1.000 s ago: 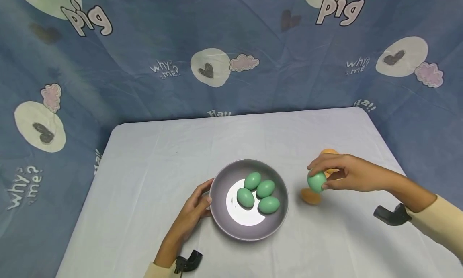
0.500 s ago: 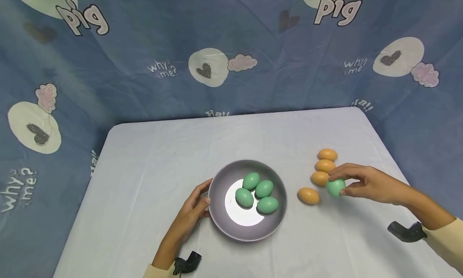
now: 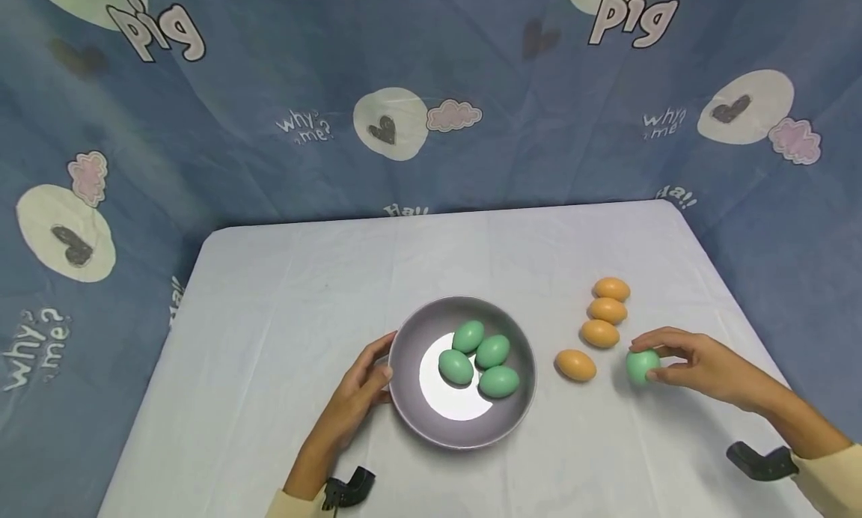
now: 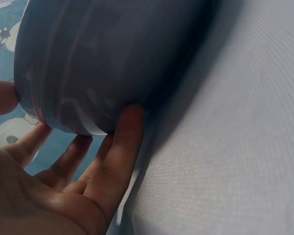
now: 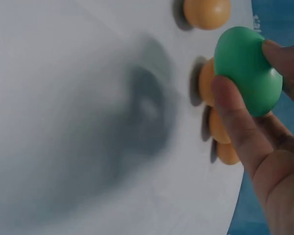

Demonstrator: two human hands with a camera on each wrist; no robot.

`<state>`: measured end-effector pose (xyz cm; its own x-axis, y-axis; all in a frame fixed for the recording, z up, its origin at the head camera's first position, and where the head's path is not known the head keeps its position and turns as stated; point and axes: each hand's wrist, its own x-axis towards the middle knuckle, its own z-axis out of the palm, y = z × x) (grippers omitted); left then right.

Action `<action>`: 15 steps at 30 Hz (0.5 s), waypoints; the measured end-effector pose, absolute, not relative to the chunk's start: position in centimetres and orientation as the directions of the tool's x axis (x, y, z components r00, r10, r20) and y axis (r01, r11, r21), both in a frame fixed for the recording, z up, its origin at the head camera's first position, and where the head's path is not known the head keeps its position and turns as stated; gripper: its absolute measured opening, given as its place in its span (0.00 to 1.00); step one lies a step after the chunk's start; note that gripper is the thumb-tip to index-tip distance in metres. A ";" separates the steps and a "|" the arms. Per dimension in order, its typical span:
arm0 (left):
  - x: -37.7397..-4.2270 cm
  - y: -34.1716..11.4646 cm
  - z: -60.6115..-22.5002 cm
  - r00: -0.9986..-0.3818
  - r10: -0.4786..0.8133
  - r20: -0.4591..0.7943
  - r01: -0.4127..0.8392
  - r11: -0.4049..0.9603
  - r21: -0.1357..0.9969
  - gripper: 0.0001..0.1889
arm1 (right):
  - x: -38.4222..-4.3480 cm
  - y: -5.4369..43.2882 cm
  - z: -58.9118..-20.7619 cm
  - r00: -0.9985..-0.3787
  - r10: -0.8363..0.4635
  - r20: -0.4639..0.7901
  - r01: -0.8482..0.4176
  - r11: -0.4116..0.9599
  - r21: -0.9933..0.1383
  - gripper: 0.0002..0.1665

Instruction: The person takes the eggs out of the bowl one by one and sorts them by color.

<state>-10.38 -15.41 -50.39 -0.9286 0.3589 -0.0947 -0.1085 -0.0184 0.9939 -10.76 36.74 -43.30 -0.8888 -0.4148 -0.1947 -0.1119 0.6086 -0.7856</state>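
A green egg (image 3: 643, 367) is pinched between the thumb and fingers of my right hand (image 3: 697, 364), to the right of the orange eggs. In the right wrist view the green egg (image 5: 248, 71) is held above the white cloth, its shadow falling apart from it. My left hand (image 3: 357, 387) holds the left side of a grey bowl (image 3: 465, 432), thumb near the rim. The left wrist view shows its fingertips against the outer wall of the bowl (image 4: 108, 58). Several green eggs (image 3: 499, 382) lie inside on the white bottom.
Several orange eggs rest right of the bowl: three in a close line, with the middle one (image 3: 607, 310) among them, and one orange egg (image 3: 575, 365) a little nearer. A white cloth (image 3: 303, 293) covers the table. Blue printed fabric (image 3: 471, 166) hangs behind it.
My right hand has carried the green egg rightward and toward me, away from the orange eggs, which now show fully. My left hand and the bowl have stayed in place.
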 end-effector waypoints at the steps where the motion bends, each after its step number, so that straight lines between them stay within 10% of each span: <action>1: -10.4 -15.4 -50.4 -0.928 0.361 -0.091 -0.106 -0.023 0.994 0.28 | -10.8 36.8 -43.4 -0.892 -0.407 -0.198 -0.108 0.616 -0.780 0.22; 15: -10.5 -15.3 -50.3 -0.929 0.358 -0.094 -0.109 -0.024 0.994 0.28 | -10.9 36.3 -44.6 -0.895 -0.344 -0.286 -0.022 0.672 -0.740 0.23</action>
<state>-10.46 -15.27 -50.29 -0.9291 0.3576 -0.0937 -0.1094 -0.0237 0.9937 -10.86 36.27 -44.59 -0.8945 -0.3439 -0.2856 -0.0223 0.6723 -0.7399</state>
